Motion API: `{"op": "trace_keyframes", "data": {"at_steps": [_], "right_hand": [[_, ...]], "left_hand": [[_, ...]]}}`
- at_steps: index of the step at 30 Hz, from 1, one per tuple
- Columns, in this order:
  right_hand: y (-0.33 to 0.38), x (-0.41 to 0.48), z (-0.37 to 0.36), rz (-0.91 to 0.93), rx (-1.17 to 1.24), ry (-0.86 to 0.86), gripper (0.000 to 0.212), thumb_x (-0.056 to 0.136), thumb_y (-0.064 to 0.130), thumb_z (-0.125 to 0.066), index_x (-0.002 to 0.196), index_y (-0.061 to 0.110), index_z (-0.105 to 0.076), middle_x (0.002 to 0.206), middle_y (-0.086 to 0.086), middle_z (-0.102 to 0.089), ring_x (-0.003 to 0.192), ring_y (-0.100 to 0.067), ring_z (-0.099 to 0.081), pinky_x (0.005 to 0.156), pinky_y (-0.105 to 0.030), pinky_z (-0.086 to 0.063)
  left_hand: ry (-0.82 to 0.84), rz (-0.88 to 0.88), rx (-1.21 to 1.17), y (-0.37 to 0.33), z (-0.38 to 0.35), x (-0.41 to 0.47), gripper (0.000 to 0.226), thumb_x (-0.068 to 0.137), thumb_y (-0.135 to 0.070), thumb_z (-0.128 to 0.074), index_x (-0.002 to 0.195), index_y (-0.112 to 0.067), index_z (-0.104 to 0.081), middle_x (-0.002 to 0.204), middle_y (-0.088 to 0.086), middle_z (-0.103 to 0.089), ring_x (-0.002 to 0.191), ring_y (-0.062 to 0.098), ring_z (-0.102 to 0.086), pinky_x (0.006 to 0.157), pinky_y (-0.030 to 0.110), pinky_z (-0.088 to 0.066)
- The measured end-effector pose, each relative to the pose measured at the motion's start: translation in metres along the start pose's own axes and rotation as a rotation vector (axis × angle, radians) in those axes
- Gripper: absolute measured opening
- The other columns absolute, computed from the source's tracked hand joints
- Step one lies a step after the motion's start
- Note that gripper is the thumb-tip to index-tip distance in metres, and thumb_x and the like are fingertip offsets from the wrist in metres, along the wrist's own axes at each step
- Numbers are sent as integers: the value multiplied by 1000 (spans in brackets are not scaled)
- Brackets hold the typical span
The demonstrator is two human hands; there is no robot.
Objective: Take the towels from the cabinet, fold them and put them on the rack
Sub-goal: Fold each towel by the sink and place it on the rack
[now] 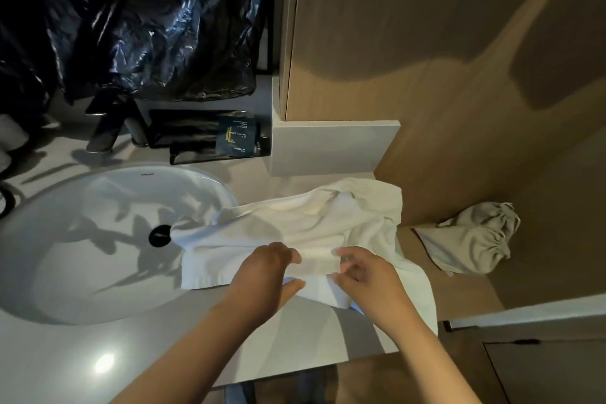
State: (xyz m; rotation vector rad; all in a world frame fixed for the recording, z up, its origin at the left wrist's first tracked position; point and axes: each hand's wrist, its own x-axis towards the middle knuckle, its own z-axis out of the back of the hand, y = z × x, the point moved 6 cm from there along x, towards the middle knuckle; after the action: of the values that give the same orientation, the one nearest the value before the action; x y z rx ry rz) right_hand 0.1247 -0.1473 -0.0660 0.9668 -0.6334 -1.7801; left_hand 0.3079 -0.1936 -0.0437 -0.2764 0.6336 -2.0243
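Countertop (164, 354) towel (295, 223) overlaps sink (82, 239); left hand (265, 275), right hand (370, 282) pinch it.

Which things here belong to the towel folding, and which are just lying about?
In the job: white towel; left hand and right hand, both holding its near edge; counter under it.
Lying about: sink, faucet, black plastic bag, shower cap packet, drawstring bag.

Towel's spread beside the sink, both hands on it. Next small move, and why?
Probably fold the near edge, pinched by the left hand and right hand, over to the far side: the towel lies rumpled and unfolded, one end drooping into the sink.
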Motion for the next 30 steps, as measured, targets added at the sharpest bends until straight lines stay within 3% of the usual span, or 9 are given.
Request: {"op": "trace_keyframes", "data": {"at_steps": [3, 7, 12, 16, 21, 23, 25, 27, 30], "right_hand": [[3, 2, 1, 24, 124, 26, 31, 89, 13, -67, 113, 33, -66, 91, 14, -69, 90, -2, -66, 82, -15, -51], [5, 2, 4, 60, 144, 52, 33, 91, 14, -67, 109, 42, -64, 100, 19, -71, 95, 2, -64, 85, -14, -50], [4, 2, 12, 97, 151, 36, 31, 91, 15, -67, 116, 33, -67, 102, 16, -69, 95, 3, -61, 74, -12, -51], [8, 7, 21, 170, 91, -14, 31, 88, 21, -71, 112, 39, -65, 114, 19, -62, 105, 8, -55, 84, -12, -50], [15, 15, 11, 251, -102, 55, 29, 90, 23, -70, 118, 31, -68, 126, 14, -51, 117, -3, -48, 104, -21, -43], [22, 16, 8, 309, -150, 56, 21, 92, 23, -67, 112, 25, -71, 119, 14, -57, 114, -5, -51, 103, -23, -43], [32, 15, 7, 368, -103, 67, 14, 93, 22, -65, 102, 31, -71, 104, 20, -64, 101, -2, -58, 93, -19, -45], [43, 11, 6, 400, -28, 88, 20, 95, 23, -63, 86, 40, -66, 87, 24, -66, 90, -3, -62, 80, -10, -44], [58, 9, 7, 450, 19, 72, 21, 96, 27, -60, 75, 31, -62, 76, 16, -63, 78, -4, -60, 71, -8, -43]], "left_hand": [[38, 31, 29, -2, -11, 5, 40, 87, -40, -67, 123, -23, -61, 118, -3, -60, 107, 16, -55, 91, 24, -43], [-37, 73, 22, -4, -9, 13, 20, 93, -30, -59, 98, -14, -70, 99, 4, -65, 93, 23, -61, 80, 33, -47], [-142, 144, -82, -1, 3, 6, 20, 96, -28, -55, 94, -17, -71, 91, -1, -69, 83, 20, -63, 74, 30, -48], [-186, 221, -162, 10, 18, -12, 18, 96, -19, -52, 81, -14, -61, 75, -2, -64, 70, 16, -58, 67, 33, -50], [-232, 250, -180, 14, 39, -27, 21, 96, -14, -50, 77, -8, -55, 60, -2, -52, 58, 12, -48, 58, 21, -38], [-237, 262, -229, 17, 45, -32, 23, 97, -17, -50, 76, -8, -53, 58, -1, -48, 59, 12, -46, 58, 21, -37], [-226, 246, -275, 16, 50, -35, 23, 96, -25, -54, 76, -14, -51, 61, -2, -49, 63, 10, -47, 58, 21, -37], [-207, 223, -327, 12, 53, -35, 24, 93, -35, -58, 76, -19, -51, 63, -3, -49, 62, 10, -47, 56, 20, -36], [-277, 224, -412, 8, 61, -29, 27, 91, -34, -62, 75, -16, -49, 64, 5, -44, 57, 10, -39, 54, 21, -31]]}}
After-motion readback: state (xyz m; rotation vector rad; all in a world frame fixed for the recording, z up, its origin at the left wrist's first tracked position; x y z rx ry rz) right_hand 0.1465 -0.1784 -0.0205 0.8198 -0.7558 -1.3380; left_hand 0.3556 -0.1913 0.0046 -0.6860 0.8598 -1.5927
